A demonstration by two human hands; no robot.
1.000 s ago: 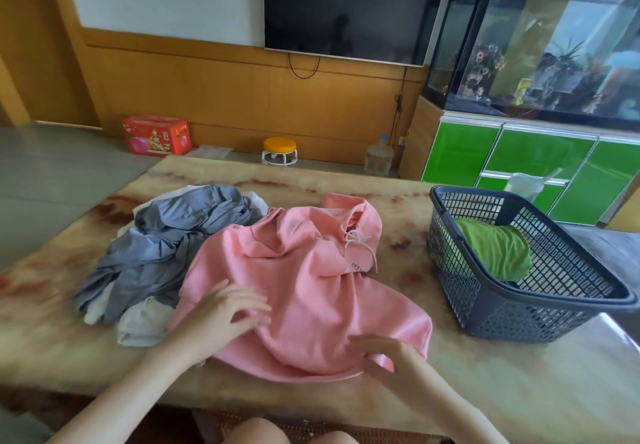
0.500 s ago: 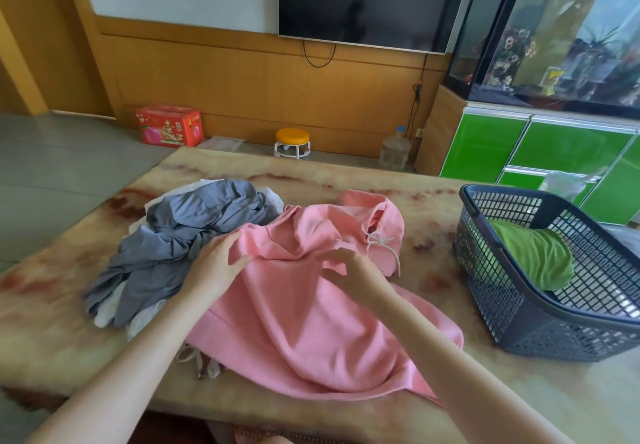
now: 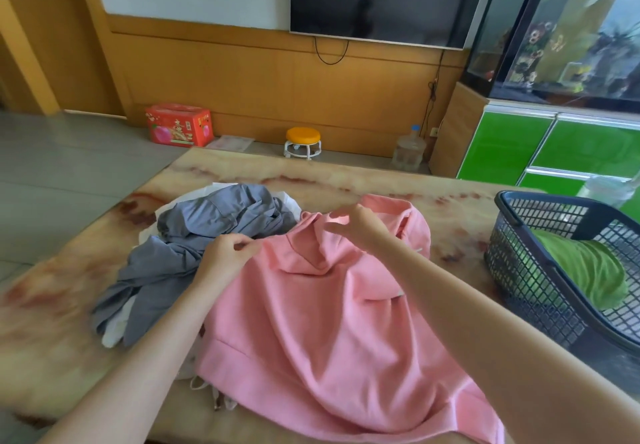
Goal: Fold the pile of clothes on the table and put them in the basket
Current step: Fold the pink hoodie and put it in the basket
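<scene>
A pink hoodie lies spread across the middle of the marble table. My left hand pinches its left shoulder edge. My right hand is at the neck, where its fingertips pinch a raised fold of the pink cloth. To the left, a crumpled grey garment sits on top of a white one. On the right stands a dark mesh basket holding a folded green garment.
A clear plastic cup stands behind the basket. Beyond the table, a red box, a small orange stool and a water bottle sit on the floor. A green cabinet stands at the right.
Both hands have moved up from the hoodie's lower part to its shoulder and neck. The view has shifted closer and to the left.
</scene>
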